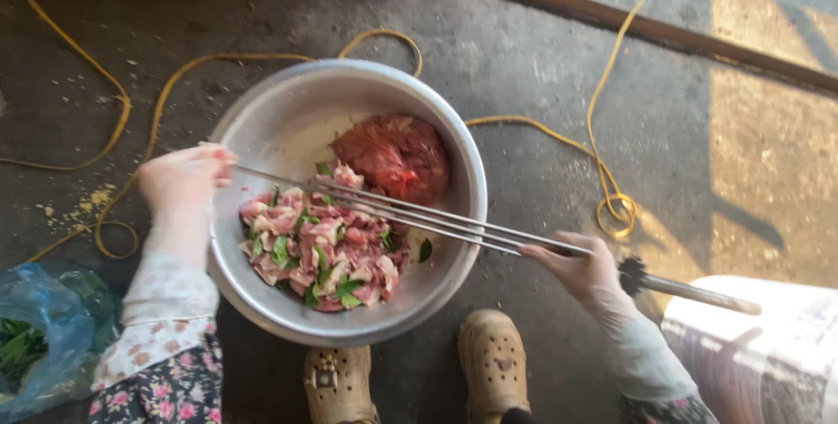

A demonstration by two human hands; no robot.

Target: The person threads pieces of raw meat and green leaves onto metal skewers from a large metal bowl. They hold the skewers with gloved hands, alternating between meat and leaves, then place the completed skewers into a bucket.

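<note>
Landmark: large metal basin point(262, 127), standing on a dark concrete floor point(541, 48), seen from above.

Contents of basin: a heap of sliced raw pork mixed with green leaves point(319, 249) on the near side; a red plastic bag of meat point(397, 155) at the far side, touching the heap.

Metal skewers point(436, 219): a bundle of long flat rods lying across the basin from its left rim, over the meat, past its right rim, ending in a dark toothed collar and a round handle point(690, 291).

Left hand point(183, 178): at the basin's left rim, fingers curled shut around the skewer tips. Right hand point(580, 271): just outside the right rim, fingers closed over the rods short of the collar.

Handling note, as a judgement: the rods look slippery and sharp-tipped; both grips should stay firm and the bundle level above the meat, so that no rod slides loose or tips the basin. Threading would go best one slice at a time, leaves kept between slices.

Surroundings, placed from the basin: yellow cord point(602, 127) looping behind and to both sides; blue plastic bag of greens point(44, 328) to the near left; two tan clogs point(493, 363) at the near edge; a pale wrapped bundle point(768, 363) to the near right; a raised ledge point(611, 13) beyond; sunlit patch far right. Scattered crumbs lie on the floor to the left.
</note>
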